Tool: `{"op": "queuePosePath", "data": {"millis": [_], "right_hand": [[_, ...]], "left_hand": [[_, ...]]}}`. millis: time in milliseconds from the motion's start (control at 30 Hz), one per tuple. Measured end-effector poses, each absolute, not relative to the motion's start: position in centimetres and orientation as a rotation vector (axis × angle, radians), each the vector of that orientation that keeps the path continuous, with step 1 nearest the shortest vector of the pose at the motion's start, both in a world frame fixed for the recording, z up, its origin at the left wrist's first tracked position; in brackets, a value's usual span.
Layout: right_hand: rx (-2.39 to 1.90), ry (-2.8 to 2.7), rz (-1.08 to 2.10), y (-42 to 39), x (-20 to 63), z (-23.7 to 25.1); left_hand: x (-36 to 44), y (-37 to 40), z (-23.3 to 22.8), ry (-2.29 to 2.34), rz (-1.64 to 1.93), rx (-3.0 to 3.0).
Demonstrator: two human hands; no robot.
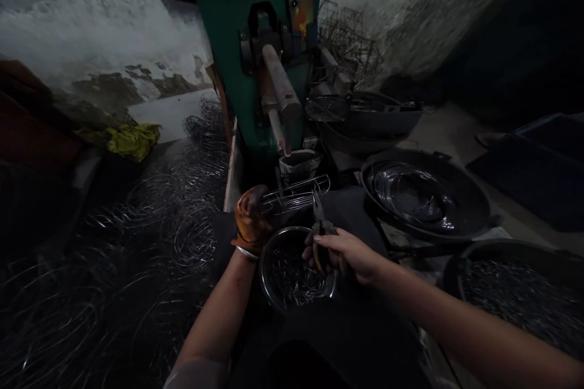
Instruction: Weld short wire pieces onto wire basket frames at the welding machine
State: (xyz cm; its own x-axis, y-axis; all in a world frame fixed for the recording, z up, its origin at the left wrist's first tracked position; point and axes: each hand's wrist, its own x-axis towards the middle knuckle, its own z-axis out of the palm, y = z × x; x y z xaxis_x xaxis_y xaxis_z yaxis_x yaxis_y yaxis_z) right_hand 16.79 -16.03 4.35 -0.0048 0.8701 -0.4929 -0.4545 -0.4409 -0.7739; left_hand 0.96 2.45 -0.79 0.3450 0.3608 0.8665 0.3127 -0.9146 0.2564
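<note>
left hand [250, 219] is gripping a wire rack [295, 195]; right hand [340, 253] is clasping pliers [320, 225] over a steel bowl [274, 292].

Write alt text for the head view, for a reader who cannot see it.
A person's gloved left hand holds a wire rack while the bare right hand grips pliers at it, above a metal bowl of short wire bits. A green machine stands ahead, with wire rings piled at left.
</note>
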Motion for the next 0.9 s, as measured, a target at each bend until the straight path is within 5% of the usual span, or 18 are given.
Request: {"op": "queuePosePath", "data": {"millis": [900], "right_hand": [[-0.712,0.125,1.854,-18.7,12.8,5.8]], "left_hand": [[0.7,2.5,-0.9,0.485,1.696,2.589]]}}
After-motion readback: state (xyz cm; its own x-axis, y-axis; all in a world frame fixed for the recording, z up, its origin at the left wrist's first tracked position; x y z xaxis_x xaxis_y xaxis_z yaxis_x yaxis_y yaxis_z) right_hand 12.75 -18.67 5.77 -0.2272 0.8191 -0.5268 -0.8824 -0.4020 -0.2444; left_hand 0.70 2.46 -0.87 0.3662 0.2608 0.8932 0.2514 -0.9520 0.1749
